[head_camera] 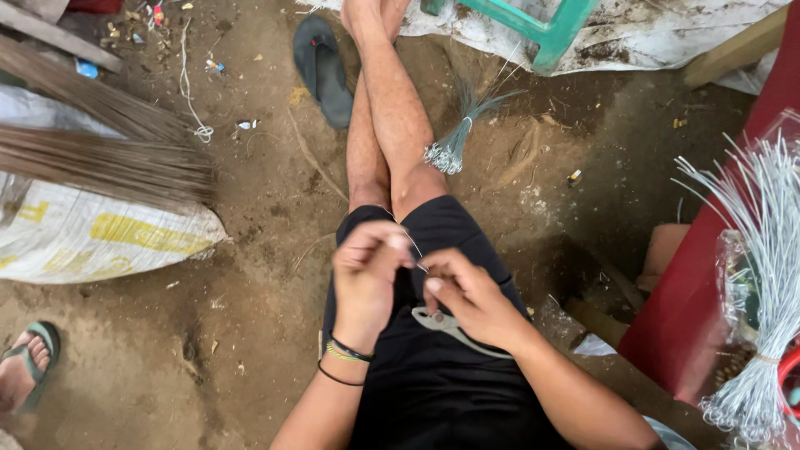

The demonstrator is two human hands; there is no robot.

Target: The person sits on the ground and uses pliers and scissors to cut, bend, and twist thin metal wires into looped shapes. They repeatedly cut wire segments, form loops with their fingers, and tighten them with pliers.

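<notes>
While the person sits low over the dirt floor (pixel 250 350) with bare legs crossed, both hands meet above the lap in black shorts (pixel 450 392). The left hand (pixel 367 267) is curled almost closed, with its fingertips pinching one end of a thin wire (pixel 414 247). The right hand (pixel 467 296) is also nearly closed; its fingertips pinch the same wire just beside the left hand, and its palm holds a pair of grey pliers (pixel 446 323), whose handle sticks out under the wrist. The wire is very thin, so I cannot tell how long it is.

On the floor beside the right shin lies a bundle of wires (pixel 457 142), tied at one end and fanning out at the other. At the right edge, a bigger bundle of pale wires (pixel 771 275) hangs over a red surface (pixel 692 308). A dark sandal (pixel 323 71) lies near the left leg. To the left lie a white sack with yellow print (pixel 92 237) and a bundle of brown sticks (pixel 108 162) lying over it. In the lower left corner is another person's foot in a green sandal (pixel 25 367).
</notes>
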